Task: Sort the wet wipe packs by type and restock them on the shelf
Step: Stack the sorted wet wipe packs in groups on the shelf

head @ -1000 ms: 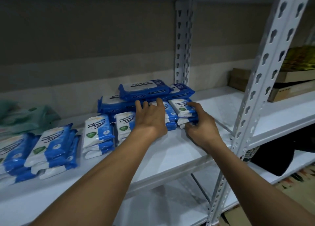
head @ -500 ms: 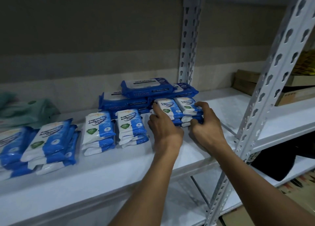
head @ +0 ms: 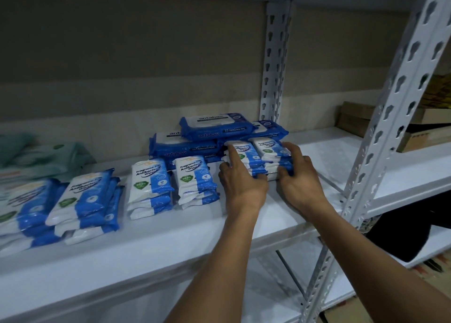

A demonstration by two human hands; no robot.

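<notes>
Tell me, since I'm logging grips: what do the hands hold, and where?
Both hands grip two side-by-side stacks of small white-and-blue wipe packs: left hand at the front left, right hand at the front right.

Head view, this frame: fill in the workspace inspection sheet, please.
Surface: white metal shelf, bare along the front.
Job's things: small antibacterial wipe stacks in a row; large antabax packs piled behind; green packs far left.
Clutter: nothing seen.
Grippers: left hand and right hand hold the two rightmost stacks, left index finger on top.
Cables: nothing seen.
Surroundings: perforated uprights, cardboard boxes in the next bay, beige wall.
</notes>
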